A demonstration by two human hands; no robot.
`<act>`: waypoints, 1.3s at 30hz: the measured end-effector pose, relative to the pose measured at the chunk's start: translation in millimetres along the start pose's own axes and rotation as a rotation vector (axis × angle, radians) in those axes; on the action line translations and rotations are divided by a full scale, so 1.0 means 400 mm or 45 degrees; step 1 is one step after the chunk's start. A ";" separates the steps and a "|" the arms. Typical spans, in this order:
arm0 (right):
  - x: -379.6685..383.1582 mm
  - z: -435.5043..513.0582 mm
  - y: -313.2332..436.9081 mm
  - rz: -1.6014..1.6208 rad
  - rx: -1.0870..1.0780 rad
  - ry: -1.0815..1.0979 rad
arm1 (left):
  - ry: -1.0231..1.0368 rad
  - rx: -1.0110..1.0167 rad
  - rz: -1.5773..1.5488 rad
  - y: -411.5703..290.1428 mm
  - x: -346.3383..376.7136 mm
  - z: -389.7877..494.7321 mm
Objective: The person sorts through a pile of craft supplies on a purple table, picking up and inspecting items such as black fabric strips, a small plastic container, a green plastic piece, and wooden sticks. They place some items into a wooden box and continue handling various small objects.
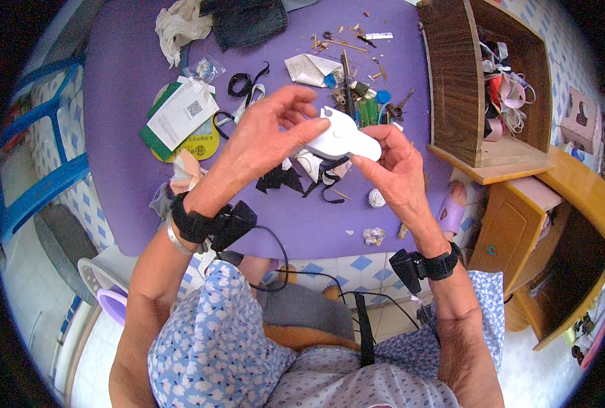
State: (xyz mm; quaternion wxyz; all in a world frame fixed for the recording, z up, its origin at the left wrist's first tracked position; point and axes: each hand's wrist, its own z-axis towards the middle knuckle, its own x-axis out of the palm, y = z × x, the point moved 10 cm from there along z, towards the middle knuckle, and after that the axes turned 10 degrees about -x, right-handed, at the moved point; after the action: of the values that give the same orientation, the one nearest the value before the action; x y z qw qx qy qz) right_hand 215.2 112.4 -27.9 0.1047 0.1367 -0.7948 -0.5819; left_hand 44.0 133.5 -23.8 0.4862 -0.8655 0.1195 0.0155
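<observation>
A smooth white plastic case [335, 135], shaped like a retractable body tape measure, is held above the purple tabletop [312, 224]. It has a round button in its middle and a notch at its far end. My left hand [277, 127] grips its left side, thumb lying on top. Its rounded right end is pinched between thumb and fingers of my right hand [396, 168]. Beneath my hands lie black fabric scraps [281, 179] and a white rosette [376, 198]. Just beyond the case are a black stick [347, 86] and a green piece [368, 111].
Left of my hands, a printed paper [185, 117] overlaps a green card and a yellow disc. Dark cloth [246, 23] and a crumpled white bag [181, 30] lie at the far edge. A wooden drawer [453, 76] holding straps and fabric stands at the right. Black cables [284, 250] hang near my lap.
</observation>
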 end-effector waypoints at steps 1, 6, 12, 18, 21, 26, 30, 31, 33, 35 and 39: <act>0.007 -0.001 0.010 -0.012 -0.048 0.021 | 0.096 -0.148 -0.082 0.029 0.024 0.005; 0.027 -0.007 0.034 -0.145 -0.160 0.124 | 0.468 -0.331 -0.253 0.060 0.088 -0.021; 0.029 -0.013 0.039 -0.124 -0.198 0.082 | 0.392 -0.250 -0.150 0.040 0.076 -0.025; 0.014 -0.009 0.030 0.029 -0.119 0.036 | 0.328 -0.177 -0.349 0.022 0.046 -0.020; -0.006 -0.004 0.044 0.000 -0.095 0.008 | 0.064 -0.241 -0.365 0.082 -0.026 0.017; -0.193 -0.011 0.181 -0.349 -0.251 -0.163 | -0.157 -0.347 -0.067 0.241 -0.095 0.058; -0.488 -0.028 0.294 -0.368 -0.483 -0.585 | -0.130 -0.138 0.437 0.288 -0.078 0.056; -0.562 -0.042 0.298 -0.383 -0.441 -0.681 | -0.110 -0.068 0.565 0.289 -0.069 0.053; -0.672 -0.061 0.277 -0.494 -0.320 -0.787 | -0.079 0.095 0.816 0.279 -0.047 0.044; -0.750 -0.075 0.225 -0.679 -0.098 -0.869 | -0.065 0.148 0.899 0.279 -0.037 0.039; -0.757 -0.080 0.220 -0.903 -0.125 -0.901 | -0.095 0.268 0.960 0.260 -0.027 0.031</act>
State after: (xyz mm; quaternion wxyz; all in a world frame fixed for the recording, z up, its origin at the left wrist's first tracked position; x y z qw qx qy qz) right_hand 502.1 211.6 63.4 -0.3691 0.1875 -0.6579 -0.6291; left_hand 11.7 94.1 -115.9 0.5365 -0.7052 0.4121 0.2122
